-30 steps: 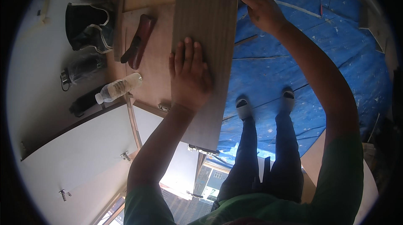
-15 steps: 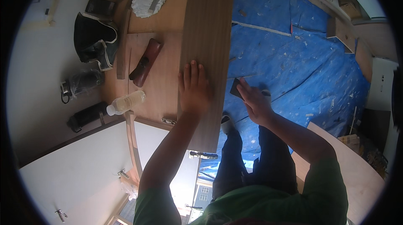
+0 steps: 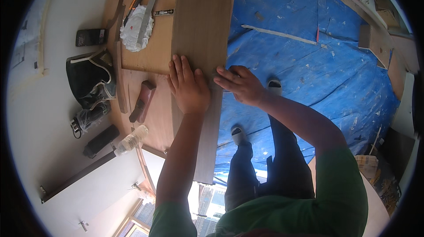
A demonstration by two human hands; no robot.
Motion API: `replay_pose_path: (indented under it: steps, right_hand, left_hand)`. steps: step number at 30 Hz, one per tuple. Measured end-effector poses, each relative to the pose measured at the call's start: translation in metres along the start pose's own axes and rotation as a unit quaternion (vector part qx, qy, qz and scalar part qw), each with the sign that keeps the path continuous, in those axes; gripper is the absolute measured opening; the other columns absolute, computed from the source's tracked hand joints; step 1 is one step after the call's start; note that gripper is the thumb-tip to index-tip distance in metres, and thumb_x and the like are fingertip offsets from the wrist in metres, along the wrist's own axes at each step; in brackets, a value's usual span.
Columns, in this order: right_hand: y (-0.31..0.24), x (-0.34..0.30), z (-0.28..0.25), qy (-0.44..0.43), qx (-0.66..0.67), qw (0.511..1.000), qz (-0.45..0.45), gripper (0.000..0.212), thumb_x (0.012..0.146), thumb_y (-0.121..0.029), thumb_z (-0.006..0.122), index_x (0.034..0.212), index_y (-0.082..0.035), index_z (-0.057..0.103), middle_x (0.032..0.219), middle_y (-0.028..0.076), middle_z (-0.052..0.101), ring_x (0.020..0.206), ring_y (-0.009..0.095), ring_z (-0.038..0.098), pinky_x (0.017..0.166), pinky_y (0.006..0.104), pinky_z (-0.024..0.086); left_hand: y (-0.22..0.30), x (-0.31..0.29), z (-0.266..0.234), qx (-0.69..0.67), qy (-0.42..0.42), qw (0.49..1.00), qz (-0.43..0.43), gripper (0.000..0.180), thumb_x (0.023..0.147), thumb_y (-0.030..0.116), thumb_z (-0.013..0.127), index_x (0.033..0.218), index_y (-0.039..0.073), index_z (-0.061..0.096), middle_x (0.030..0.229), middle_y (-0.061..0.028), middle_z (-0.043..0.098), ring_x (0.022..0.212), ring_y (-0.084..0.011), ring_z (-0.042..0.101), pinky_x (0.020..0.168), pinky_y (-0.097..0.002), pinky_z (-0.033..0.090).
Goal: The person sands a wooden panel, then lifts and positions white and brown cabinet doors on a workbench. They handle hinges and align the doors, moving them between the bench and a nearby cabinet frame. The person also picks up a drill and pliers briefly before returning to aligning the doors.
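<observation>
A long brown wood-grain board point(image 3: 201, 24) lies lengthwise on the workbench, its right side along the bench edge. My left hand point(image 3: 191, 93) rests flat on the board's face with fingers stretched out. At the board's right edge, my right hand point(image 3: 245, 86) has its fingers bent over a small dark flat block point(image 3: 216, 73), which they mostly hide. Left of the board lies a dark red tool point(image 3: 143, 101) that looks like a wooden hand plane. A clear plastic bottle point(image 3: 131, 140) with a white cap lies near it.
A white cloth pad point(image 3: 137, 29) with a metal strip across it lies on the bench point(image 3: 165, 60). Against the wall are a black case point(image 3: 90, 37), a dark bag point(image 3: 90, 78) and dark bottles point(image 3: 100, 141). Blue sheeting point(image 3: 282, 11) covers the floor, with a thin strip point(image 3: 280, 34) on it.
My right hand has moved left and up, from over the floor to the board's edge, with the dark block. My left hand stays flat on the board. The whole view has shifted.
</observation>
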State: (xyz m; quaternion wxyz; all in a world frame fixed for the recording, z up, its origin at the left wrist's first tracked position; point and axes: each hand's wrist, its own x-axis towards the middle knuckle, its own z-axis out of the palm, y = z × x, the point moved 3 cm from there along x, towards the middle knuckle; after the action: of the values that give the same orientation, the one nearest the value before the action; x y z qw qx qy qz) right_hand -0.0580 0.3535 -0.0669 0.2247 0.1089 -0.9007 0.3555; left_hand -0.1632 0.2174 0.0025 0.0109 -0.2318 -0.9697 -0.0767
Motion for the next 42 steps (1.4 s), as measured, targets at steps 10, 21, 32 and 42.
replay_pose_path:
  steps: [10,21,32,42]
  right_hand:
    - [0.13,0.091,-0.021,0.181,0.037,0.978,0.093,0.086,0.074,0.009,0.067,0.15,-0.015,0.038,0.159,0.007,0.035,0.114,0.031,0.057,0.094,0.039,0.051]
    - [0.178,0.116,-0.037,0.118,-0.001,0.991,0.056,0.085,0.074,0.01,0.065,0.15,-0.017,0.039,0.156,0.004,0.04,0.108,0.026,0.059,0.092,0.0358,0.053]
    - [0.174,0.126,-0.06,0.084,0.032,0.992,0.089,0.085,0.073,0.014,0.061,0.151,-0.015,0.04,0.159,0.004,0.037,0.102,0.024,0.06,0.09,0.0361,0.051]
    - [0.127,0.089,-0.066,-0.086,-0.012,0.993,0.077,0.088,0.073,0.009,0.065,0.152,-0.016,0.038,0.159,-0.003,0.036,0.093,0.021,0.056,0.084,0.0343,0.05]
  left_hand:
    - [0.006,0.011,0.006,0.014,-0.019,0.999,0.04,0.057,0.102,0.029,0.04,0.148,-0.004,0.037,0.157,-0.0241,0.033,0.147,-0.0427,0.026,0.117,-0.0578,0.017]
    - [0.008,0.013,0.004,0.015,-0.028,0.998,0.058,0.058,0.102,0.028,0.04,0.147,-0.008,0.035,0.155,-0.0286,0.032,0.144,-0.0473,0.027,0.116,-0.0591,0.018]
    - [0.008,0.01,0.002,0.023,-0.016,0.998,0.058,0.058,0.102,0.029,0.04,0.148,-0.007,0.035,0.156,-0.0277,0.032,0.146,-0.046,0.026,0.115,-0.0603,0.019]
    - [0.007,0.009,0.001,0.031,-0.012,0.998,0.05,0.059,0.101,0.029,0.041,0.148,-0.006,0.036,0.157,-0.0261,0.032,0.147,-0.0443,0.026,0.116,-0.0589,0.017]
